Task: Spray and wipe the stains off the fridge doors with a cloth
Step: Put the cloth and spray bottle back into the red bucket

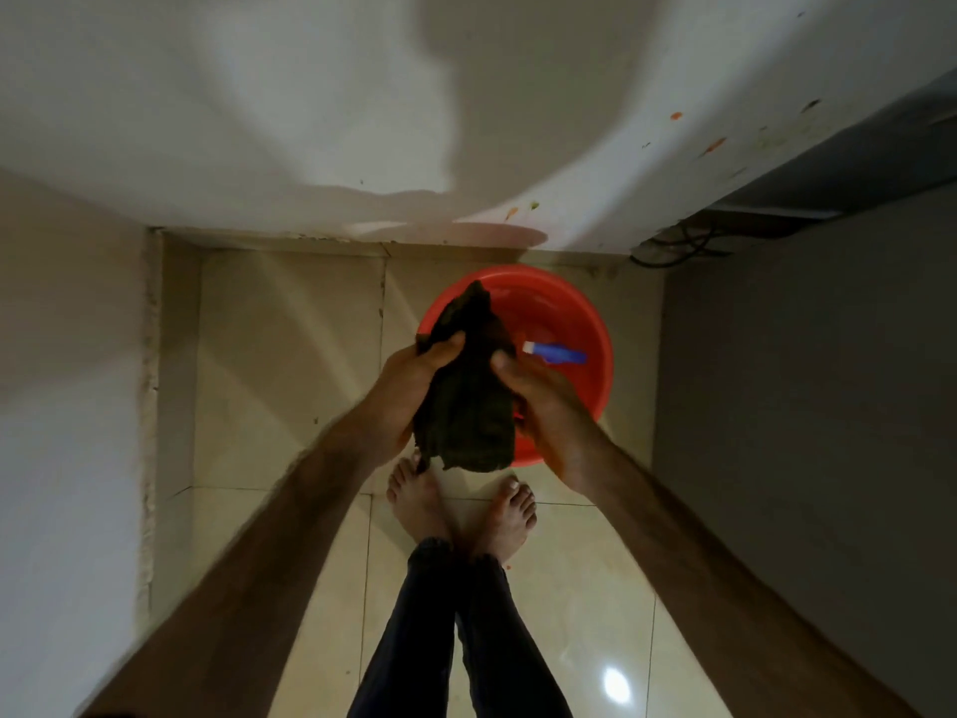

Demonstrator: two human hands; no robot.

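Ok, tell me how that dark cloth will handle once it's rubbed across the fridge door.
Probably floppy: the cloth sags and folds between the left hand and right hand. Likely light, since a loose grip holds it. It looks coarse, so it should drag over the stains rather than slip.

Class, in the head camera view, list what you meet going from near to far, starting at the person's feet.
Feet → dark cloth gripped by both hands → blue spray bottle lying in the red basin → stained white fridge door.
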